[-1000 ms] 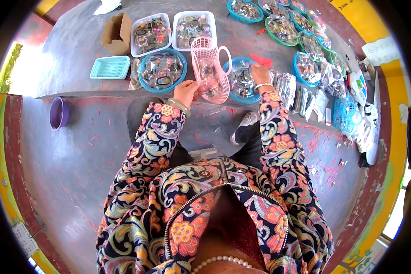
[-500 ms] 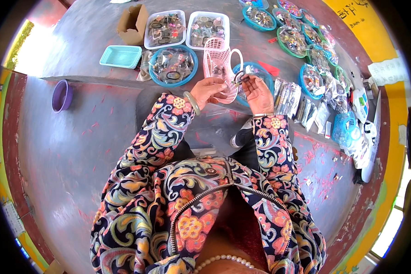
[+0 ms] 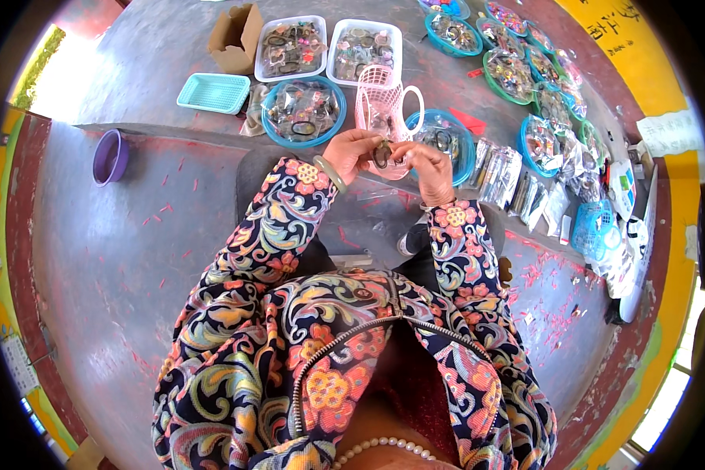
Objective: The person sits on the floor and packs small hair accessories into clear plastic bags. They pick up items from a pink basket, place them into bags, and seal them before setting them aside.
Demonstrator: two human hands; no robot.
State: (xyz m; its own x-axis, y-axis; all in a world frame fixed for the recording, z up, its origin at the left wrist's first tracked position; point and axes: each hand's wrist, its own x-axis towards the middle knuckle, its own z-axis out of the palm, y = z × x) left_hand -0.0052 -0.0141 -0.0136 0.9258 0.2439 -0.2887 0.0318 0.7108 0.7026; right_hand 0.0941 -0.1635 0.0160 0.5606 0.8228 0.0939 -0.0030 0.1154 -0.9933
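Observation:
My left hand (image 3: 351, 155) and my right hand (image 3: 432, 168) are close together in front of my lap, fingers pinched. Between their fingertips is a small dark looped hair tie (image 3: 381, 157); its finer details are too small to make out. Just behind it is a pink mesh basket (image 3: 381, 78) with a looped handle, its lower part partly covered by my fingers. Past my right hand, a blue round basket (image 3: 464, 149) holds dark loops and clear wrapping. To the left, another blue basket (image 3: 342, 117) is filled with bagged hair ties.
Two white trays (image 3: 329, 59) of bagged hair ties, an open cardboard box (image 3: 235, 39) and a turquoise basket (image 3: 211, 93) stand farther back. A purple tub (image 3: 110, 158) is at left. Several filled baskets (image 3: 509, 74) and packets (image 3: 497, 168) line the right.
The hair tie has moved left, from my right hand alone to between both hands. My left hand's fingers have shifted from the pink basket's side onto the hair tie.

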